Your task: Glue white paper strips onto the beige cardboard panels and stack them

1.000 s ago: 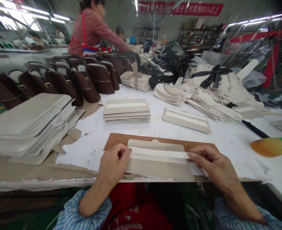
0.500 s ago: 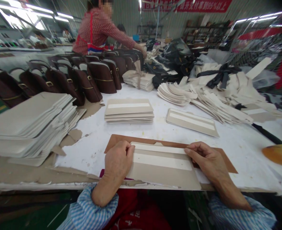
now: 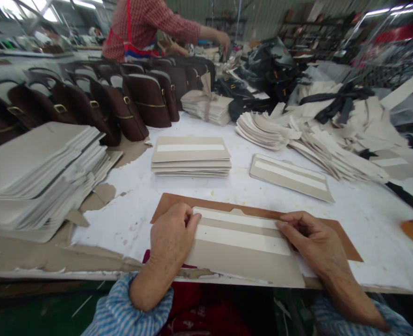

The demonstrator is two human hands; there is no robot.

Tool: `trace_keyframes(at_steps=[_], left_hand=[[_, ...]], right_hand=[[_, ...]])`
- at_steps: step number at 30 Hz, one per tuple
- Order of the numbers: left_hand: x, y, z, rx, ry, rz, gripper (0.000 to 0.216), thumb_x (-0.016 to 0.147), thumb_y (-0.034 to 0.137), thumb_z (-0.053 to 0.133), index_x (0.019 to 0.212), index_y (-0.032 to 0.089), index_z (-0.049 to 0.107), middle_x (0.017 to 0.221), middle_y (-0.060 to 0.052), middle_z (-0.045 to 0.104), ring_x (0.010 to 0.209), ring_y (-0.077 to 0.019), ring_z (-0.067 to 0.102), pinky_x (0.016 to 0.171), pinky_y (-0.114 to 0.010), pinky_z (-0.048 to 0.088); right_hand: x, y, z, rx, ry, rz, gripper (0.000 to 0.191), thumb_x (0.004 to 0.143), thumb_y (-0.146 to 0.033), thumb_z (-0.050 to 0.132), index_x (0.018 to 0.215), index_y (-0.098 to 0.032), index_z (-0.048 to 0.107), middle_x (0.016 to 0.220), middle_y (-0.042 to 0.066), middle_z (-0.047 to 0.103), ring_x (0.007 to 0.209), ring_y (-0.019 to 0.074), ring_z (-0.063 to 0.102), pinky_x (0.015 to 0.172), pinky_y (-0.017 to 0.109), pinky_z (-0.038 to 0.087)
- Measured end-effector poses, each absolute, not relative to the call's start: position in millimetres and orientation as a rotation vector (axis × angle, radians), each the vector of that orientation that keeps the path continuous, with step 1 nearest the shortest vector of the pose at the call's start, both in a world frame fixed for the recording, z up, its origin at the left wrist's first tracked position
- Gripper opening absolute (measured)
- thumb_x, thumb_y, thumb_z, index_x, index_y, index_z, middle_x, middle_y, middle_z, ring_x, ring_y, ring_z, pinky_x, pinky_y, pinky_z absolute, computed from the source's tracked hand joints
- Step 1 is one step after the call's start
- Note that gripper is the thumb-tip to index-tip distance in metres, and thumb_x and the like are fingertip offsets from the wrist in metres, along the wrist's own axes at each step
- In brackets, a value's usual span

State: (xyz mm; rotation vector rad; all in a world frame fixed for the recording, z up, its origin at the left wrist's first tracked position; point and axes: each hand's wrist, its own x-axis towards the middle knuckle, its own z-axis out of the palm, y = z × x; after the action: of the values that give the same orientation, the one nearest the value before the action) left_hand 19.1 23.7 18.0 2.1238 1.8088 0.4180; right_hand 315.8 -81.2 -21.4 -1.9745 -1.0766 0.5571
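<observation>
A beige card panel [image 3: 245,268] lies at the table's front edge, its near edge jutting slightly over. Two white strips run across it: an upper strip [image 3: 234,219] near the notched top edge and a wider lower strip [image 3: 241,239]. My left hand [image 3: 173,235] pinches the upper strip's left end at the panel's top left corner. At the right end, my right hand [image 3: 309,238] holds the strip between thumb and fingers, the other fingers curled. Under the panel lies a brown board [image 3: 343,238], showing behind it and out to the right.
Beyond the hands sit a stack of striped panels [image 3: 190,156] and a smaller pile [image 3: 292,177]. Large beige sheets [image 3: 34,154] are heaped at left, before dark brown bags [image 3: 146,100]. Loose strips [image 3: 336,149] spread at right. A co-worker [image 3: 157,23] reaches across behind.
The upper strip now lies lower, fully on the panel, with a beige gap narrowing toward the lower strip. My right hand shifts slightly right and down. The co-worker's arm reaches further right.
</observation>
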Motion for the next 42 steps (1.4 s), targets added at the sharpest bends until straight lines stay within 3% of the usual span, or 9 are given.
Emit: trace_keyframes(at_steps=[8,15,30,42], left_hand=[[18,24,15,2.106,1.819,0.449,0.012,0.095,0.029,0.069,0.086,0.023,0.065,0.076,0.004,0.065,0.073,-0.0172,0.061,0.068,-0.029,0.036],[13,22,12,2.312,1.690,0.440,0.015,0.100,0.028,0.061,0.102,0.026,0.077,0.095,-0.001,0.072,0.091,-0.0212,0.069,0.080,-0.031,0.044],[3,31,-1,2.497,1.681,0.437,0.033,0.104,0.038,0.048,0.107,0.029,0.079,0.101,-0.003,0.074,0.080,-0.0226,0.067,0.067,-0.034,0.045],[-5,34,-5,2.512,1.628,0.448,0.035,0.104,0.043,0.046,0.112,0.030,0.077,0.104,-0.002,0.074,0.087,-0.0224,0.069,0.070,-0.033,0.049]], right_hand=[[316,-81,-22,-2.035,-1.114,0.505,0.039,0.078,-0.060,0.072,0.090,-0.023,0.074,0.069,0.000,0.067,0.061,0.0176,0.059,0.058,0.030,0.044],[309,-80,-16,-2.004,-1.161,0.428,0.030,0.079,-0.052,0.072,0.086,-0.023,0.074,0.067,0.001,0.067,0.060,0.0182,0.061,0.059,0.031,0.046],[295,-75,-12,-1.977,-1.367,0.113,0.008,0.084,-0.030,0.066,0.085,-0.022,0.067,0.070,-0.001,0.061,0.060,0.0154,0.054,0.061,0.030,0.044],[295,-74,-9,-1.992,-1.374,0.152,0.013,0.087,-0.027,0.067,0.075,-0.023,0.065,0.074,0.002,0.068,0.068,0.0179,0.062,0.065,0.032,0.046]])
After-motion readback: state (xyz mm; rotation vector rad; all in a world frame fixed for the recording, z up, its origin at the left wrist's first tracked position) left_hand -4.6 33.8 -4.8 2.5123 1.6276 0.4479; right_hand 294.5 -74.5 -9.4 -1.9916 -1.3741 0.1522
